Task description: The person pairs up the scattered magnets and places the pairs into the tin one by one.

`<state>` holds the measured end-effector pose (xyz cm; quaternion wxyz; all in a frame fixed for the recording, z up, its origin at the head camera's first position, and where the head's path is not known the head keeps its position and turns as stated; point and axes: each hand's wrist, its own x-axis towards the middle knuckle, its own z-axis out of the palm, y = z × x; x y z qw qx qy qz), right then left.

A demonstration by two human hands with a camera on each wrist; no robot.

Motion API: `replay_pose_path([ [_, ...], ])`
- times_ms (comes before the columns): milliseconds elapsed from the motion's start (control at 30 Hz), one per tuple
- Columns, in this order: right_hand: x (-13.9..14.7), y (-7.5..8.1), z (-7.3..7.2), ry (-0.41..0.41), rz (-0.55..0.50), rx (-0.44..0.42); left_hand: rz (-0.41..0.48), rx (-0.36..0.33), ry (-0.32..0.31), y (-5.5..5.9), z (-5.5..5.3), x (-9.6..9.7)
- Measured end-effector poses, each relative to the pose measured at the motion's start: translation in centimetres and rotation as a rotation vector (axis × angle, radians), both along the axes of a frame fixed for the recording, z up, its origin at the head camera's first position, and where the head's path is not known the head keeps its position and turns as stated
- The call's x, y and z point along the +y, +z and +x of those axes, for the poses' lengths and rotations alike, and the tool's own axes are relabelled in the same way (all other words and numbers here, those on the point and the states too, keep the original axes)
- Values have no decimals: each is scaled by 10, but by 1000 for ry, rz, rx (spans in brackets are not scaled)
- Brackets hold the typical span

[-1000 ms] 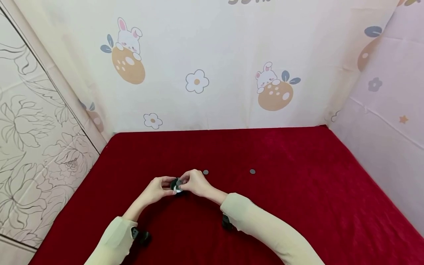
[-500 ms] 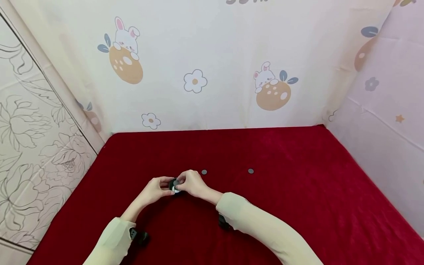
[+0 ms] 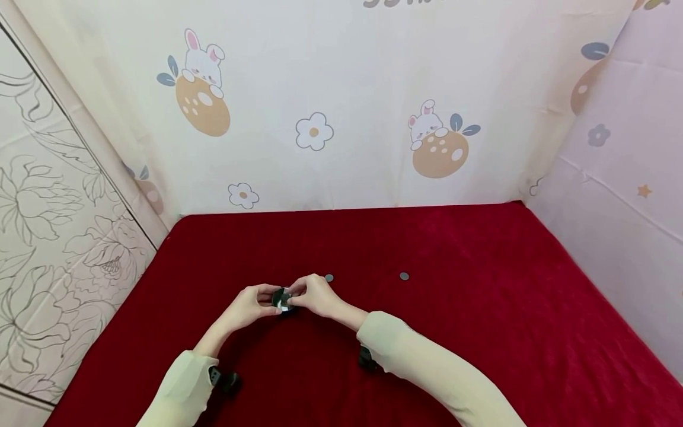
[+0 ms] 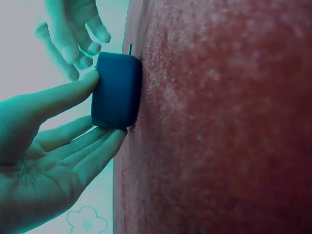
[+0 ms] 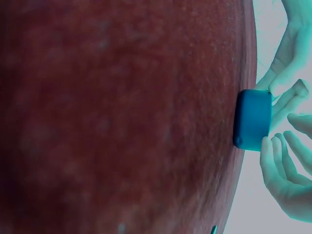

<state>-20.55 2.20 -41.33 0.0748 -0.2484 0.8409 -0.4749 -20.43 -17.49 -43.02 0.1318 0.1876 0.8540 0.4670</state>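
A small dark dish (image 3: 280, 300) with a shiny inside stands on the red cloth; its side looks smooth and blue in the left wrist view (image 4: 117, 90). My left hand (image 3: 248, 307) holds it by the side, thumb on one edge and fingers on the other. At the dish's right rim is my right hand (image 3: 316, 295), its thumb and fingertips at the opening. Those fingers look parted in the left wrist view, with nothing visible between them. What lies inside the dish is too small to make out.
Two flat grey discs lie on the red cloth (image 3: 480, 332): a near disc (image 3: 329, 277) just beyond my right hand, and a farther disc (image 3: 404, 276) to the right. A patterned curtain (image 3: 363, 77) rises behind the table.
Earlier, my right hand pinched a grey disc over the dish and shifted slightly left. Now it has drawn back right, and that disc no longer shows between its fingers. My left hand stays on the dish.
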Motion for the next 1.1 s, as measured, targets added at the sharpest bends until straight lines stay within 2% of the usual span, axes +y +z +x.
replay_pose_path([
  [133,9,3,1,32,2,-10,-23,5,-5,1,-2,1],
  [333,22,7,2,46,47,14,-85,25,40,5,0,6],
  [533,37,10,0,50,74,-1,-114,100,67,9,3,10],
  [667,47,11,-1,56,93,14,-96,147,65,15,5,16],
  [867,62,13,-1,64,98,45,-81,181,67,20,4,26],
  [1100,82,13,-1,41,111,26,-74,186,66,24,2,38],
])
